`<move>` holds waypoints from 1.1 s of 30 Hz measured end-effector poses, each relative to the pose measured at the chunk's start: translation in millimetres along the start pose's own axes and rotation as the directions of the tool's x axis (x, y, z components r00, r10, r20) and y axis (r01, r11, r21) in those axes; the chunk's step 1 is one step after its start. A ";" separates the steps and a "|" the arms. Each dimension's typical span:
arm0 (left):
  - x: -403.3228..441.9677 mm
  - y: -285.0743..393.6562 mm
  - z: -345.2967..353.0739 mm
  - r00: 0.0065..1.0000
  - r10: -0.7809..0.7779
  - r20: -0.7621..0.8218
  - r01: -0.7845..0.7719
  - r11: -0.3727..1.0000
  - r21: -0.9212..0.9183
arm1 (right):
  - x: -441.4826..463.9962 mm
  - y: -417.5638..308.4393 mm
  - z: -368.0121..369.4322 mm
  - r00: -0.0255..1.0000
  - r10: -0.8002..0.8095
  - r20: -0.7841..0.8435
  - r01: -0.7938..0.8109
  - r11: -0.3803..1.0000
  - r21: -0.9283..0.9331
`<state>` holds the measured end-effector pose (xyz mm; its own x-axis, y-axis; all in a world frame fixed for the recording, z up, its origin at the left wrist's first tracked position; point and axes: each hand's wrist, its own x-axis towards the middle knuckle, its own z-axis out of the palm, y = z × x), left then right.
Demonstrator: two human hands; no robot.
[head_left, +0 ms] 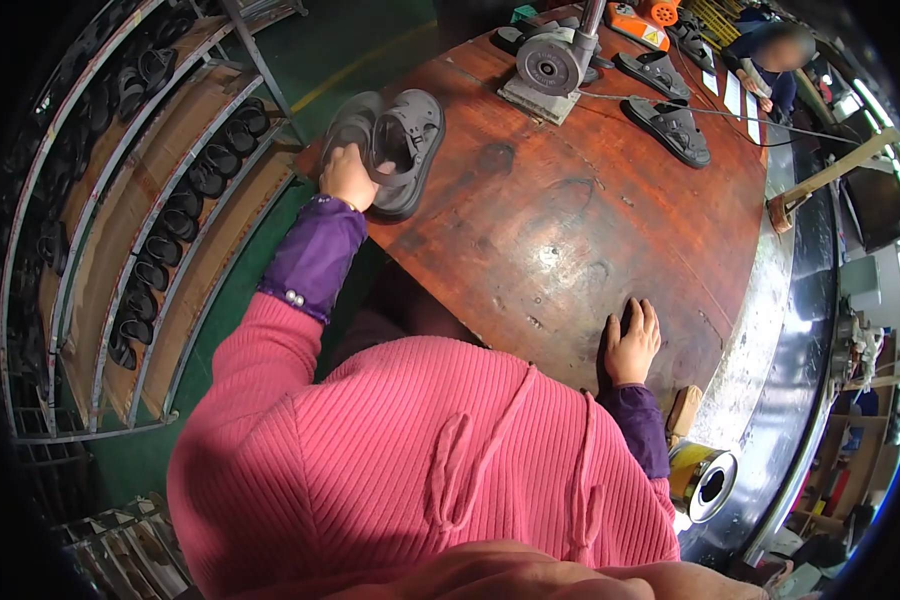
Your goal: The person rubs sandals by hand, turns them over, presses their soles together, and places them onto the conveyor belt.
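Observation:
At the left corner of the reddish-brown table [470, 230] stands a pair of grey sandals, a right one [410, 140] and a left one [348, 125] side by side. My left hand [350, 178] is closed on the heel part of the sandals; its fingertips are partly hidden by the straps. Near the table's front right edge, my right hand [633, 342] lies on the surface with fingers apart, holding nothing. Purple cuffs cover both forearms.
Racks [160, 200] of dark sandals stand at the left. A metal stand with a round wheel [548, 66] and more grey sandals [670, 128] are at the table's back. Another person [770, 60] is at the far right. An open can [705, 482] sits by my right sleeve.

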<state>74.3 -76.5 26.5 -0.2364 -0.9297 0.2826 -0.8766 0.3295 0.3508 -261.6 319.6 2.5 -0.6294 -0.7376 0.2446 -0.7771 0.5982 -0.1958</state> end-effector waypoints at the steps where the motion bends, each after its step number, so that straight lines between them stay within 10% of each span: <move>1: 7.8 -1.5 2.5 1.000 -0.018 0.018 0.018 1.000 0.013 | 0.0 -0.6 0.0 1.000 0.001 0.001 -0.001 1.000 -0.003; 17: 82.2 -11.9 24.4 0.965 0.064 -0.253 -0.145 0.938 -0.315 | -3.0 -4.3 -9.4 1.000 0.007 0.002 -0.007 0.999 0.036; 33: 213.5 32.0 71.9 0.941 0.032 -0.338 -0.115 0.967 -0.227 | 6.0 -11.5 -13.7 0.997 0.044 0.056 -0.048 0.996 0.070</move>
<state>-34.4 -276.3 33.9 -0.1088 -0.8081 0.5789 -0.7258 0.4625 0.5092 -256.4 312.6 19.3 -0.6623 -0.7269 0.1817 -0.7441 0.6096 -0.2733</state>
